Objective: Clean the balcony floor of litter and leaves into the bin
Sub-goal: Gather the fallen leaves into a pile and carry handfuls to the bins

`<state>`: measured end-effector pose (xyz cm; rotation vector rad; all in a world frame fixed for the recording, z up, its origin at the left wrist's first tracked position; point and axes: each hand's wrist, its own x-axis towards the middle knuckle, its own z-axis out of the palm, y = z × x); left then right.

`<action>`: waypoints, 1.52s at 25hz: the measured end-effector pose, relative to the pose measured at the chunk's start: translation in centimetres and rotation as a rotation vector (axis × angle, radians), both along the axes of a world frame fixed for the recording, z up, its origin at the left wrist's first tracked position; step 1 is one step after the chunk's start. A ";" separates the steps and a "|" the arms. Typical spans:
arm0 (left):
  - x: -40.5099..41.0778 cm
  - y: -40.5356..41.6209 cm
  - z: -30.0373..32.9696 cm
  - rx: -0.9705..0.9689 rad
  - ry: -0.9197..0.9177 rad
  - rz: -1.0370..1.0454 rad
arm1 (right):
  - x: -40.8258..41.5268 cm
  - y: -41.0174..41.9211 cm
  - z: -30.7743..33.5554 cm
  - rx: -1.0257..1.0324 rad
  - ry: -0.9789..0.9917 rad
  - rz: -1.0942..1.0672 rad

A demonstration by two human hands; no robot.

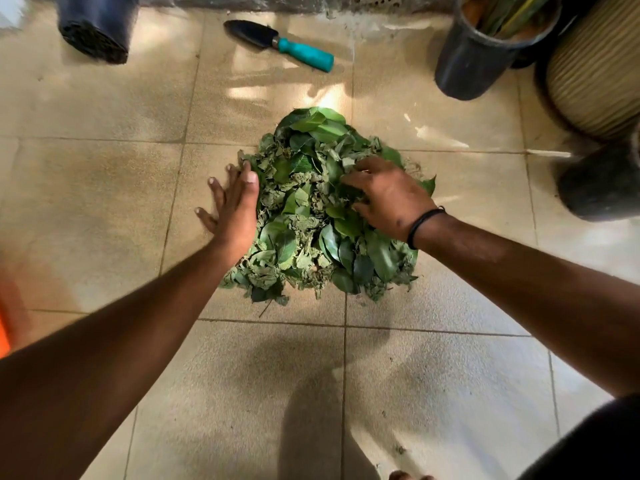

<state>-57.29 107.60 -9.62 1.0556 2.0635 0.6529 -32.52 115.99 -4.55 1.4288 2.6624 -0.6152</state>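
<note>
Left hand: the left hand stands on edge on the floor, fingers straight and together, its palm against the left flank of the leaf pile; grip wide, holding nothing.
Right hand: the right hand lies palm down on top of the pile's right side, fingers bent into the leaves; whether it holds any cannot be told.
Leaf pile: heaped on the tiles between both hands.
Beyond: a trowel with a teal handle lies well apart; a dark bin stands at upper right.

Head view, steeply downward, near floor
</note>
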 end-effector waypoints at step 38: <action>8.8 4.9 12.9 0.321 -0.438 0.413 | 1.5 -0.9 4.8 -0.206 0.288 -0.312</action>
